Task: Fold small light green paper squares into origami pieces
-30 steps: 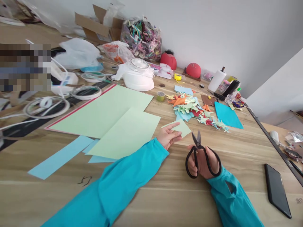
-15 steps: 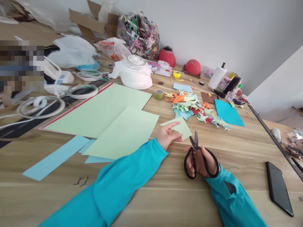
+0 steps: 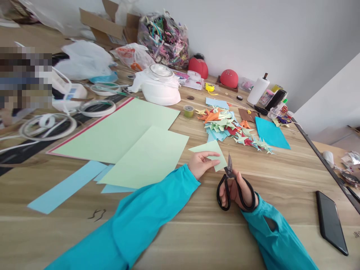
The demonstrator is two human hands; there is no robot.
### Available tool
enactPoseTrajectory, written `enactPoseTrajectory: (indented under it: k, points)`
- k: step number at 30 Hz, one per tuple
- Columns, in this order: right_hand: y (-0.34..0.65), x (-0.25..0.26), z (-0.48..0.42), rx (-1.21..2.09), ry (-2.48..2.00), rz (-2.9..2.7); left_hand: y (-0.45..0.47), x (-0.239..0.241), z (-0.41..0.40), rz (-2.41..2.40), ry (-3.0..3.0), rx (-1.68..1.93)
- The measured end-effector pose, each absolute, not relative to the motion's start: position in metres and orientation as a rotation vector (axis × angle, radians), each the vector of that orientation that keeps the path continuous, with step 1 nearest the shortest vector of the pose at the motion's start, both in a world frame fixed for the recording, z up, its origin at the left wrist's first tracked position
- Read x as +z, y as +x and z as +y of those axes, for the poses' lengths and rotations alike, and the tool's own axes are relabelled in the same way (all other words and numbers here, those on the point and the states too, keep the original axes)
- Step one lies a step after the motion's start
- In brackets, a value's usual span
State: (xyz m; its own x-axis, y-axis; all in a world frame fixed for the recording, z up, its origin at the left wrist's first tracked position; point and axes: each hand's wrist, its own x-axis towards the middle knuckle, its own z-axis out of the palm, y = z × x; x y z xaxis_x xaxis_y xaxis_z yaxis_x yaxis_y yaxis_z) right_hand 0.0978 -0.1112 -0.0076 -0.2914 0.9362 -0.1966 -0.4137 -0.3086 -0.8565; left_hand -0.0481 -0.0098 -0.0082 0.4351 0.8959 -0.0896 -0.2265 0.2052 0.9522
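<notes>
Soft light casts faint shadows on the table [image 3: 281, 176], with stretching toward the edges

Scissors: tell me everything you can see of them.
The scissors have two large, rounded black loop handles and short, pointed, dark grey blades that look like metal. They are parted, tips pointing away from the person, held over the wooden table. The right hand grips them by the loops. The blades are at the right edge of the small green paper; whether they touch it is unclear.
</notes>
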Motion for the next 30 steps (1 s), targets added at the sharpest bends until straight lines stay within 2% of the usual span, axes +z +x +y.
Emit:
enactPoseTrajectory:
  k: [8, 12, 30]
  points:
    - [0.084, -0.001, -0.113, 1.711, -0.749, -0.792, -0.047, -0.011, -0.01, 0.802, 0.982, 0.931]
    - [0.081, 0.007, -0.112, 1.853, -0.682, -0.725, -0.047, -0.011, -0.01, 0.806, 0.958, 0.911]
    - [0.084, 0.01, -0.113, 1.875, -0.669, -0.735, -0.051, -0.016, -0.006, 0.821, 1.042, 0.856]
